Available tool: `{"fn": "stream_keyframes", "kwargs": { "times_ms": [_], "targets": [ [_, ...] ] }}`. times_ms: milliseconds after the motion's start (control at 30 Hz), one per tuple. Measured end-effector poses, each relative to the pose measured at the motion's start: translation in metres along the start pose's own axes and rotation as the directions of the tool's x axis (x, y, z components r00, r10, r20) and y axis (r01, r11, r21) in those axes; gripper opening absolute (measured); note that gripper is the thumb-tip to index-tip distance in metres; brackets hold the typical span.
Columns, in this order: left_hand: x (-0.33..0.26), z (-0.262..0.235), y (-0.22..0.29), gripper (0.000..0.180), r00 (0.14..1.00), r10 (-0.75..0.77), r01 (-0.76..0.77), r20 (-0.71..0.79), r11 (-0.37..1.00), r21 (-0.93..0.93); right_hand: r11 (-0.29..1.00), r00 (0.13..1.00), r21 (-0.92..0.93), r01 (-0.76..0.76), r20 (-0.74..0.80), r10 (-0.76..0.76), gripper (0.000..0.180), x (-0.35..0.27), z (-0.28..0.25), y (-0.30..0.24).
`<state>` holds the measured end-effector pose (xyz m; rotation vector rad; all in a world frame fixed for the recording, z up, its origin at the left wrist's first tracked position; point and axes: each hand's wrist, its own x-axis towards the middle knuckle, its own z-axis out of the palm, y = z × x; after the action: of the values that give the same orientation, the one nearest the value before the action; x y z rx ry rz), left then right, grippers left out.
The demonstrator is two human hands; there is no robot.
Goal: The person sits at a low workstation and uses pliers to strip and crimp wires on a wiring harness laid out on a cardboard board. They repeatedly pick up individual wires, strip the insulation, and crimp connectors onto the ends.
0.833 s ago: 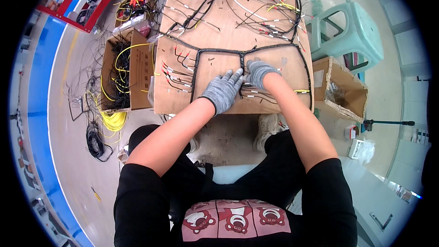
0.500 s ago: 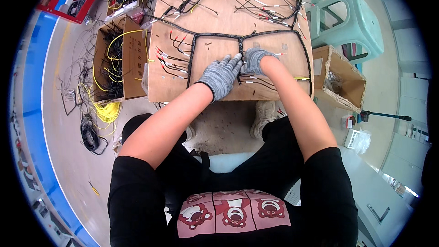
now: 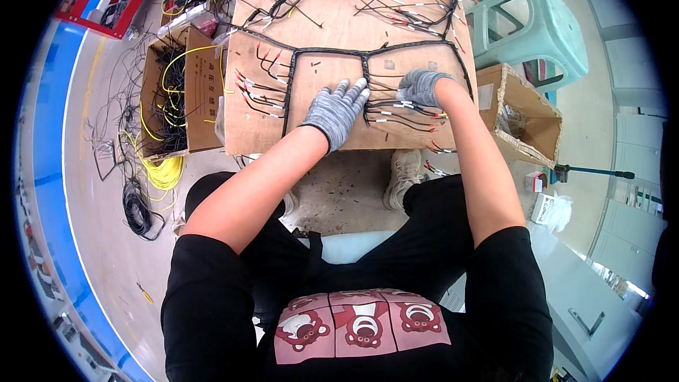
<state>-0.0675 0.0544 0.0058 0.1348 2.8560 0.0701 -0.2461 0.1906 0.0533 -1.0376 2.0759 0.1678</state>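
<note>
The left hand (image 3: 336,110), in a grey knit glove, lies palm down with its fingers extended toward one o'clock, grasping nothing, its fingertips at the middle branch of the wire harness (image 3: 329,51). At its three o'clock, the right hand (image 3: 422,88), gloved alike, has its fingers curled over thin wires (image 3: 385,102) from that branch; whether it grips any, I cannot tell.

The harness lies on the wooden counter (image 3: 339,21), just beyond the hands and around them. It is black and wrapped, with slim loose wires bearing white sleeves, many red-tipped, and a few yellow lengths. Its nearer trunk has its long axis roughly from nine to three o'clock, slightly bent. Three branches drop from it toward six o'clock; wires from the left one point to nine, those from the middle one to three. Further parts run on toward twelve.

Beyond the counter, a cardboard box (image 3: 203,88) of wires stands at nine o'clock, with a yellow cable coil (image 3: 164,174) on the floor at eight. Another open box (image 3: 541,133) sits at three, and a pale green stool (image 3: 566,39) at two.
</note>
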Motion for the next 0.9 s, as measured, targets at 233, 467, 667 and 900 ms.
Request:
{"fn": "stream_keyframes", "kwargs": {
  "times_ms": [233,467,667,900],
  "targets": [
    [-0.001,-0.005,0.002,0.066,1.0,-0.012,0.012,-0.004,1.0,0.005,0.977,0.99,0.177,-0.118,-0.054,0.129,0.032,-0.029,-0.007,0.032],
    [-0.009,-0.002,0.01,0.068,0.994,0.061,-0.065,-0.087,0.997,-0.043,0.951,0.86,0.274,0.141,-0.51,0.019,0.025,-0.071,-0.022,0.009],
    [-0.011,0.003,0.013,0.07,0.991,0.107,-0.118,-0.08,0.982,-0.147,0.995,0.975,-0.08,-0.062,-0.217,0.043,0.02,-0.028,0.021,-0.014],
    [-0.017,0.001,0.008,0.076,0.99,0.127,-0.139,-0.067,0.965,-0.225,0.98,0.974,-0.198,-0.03,-0.228,-0.017,0.023,-0.002,0.03,-0.016]
  ]
}}
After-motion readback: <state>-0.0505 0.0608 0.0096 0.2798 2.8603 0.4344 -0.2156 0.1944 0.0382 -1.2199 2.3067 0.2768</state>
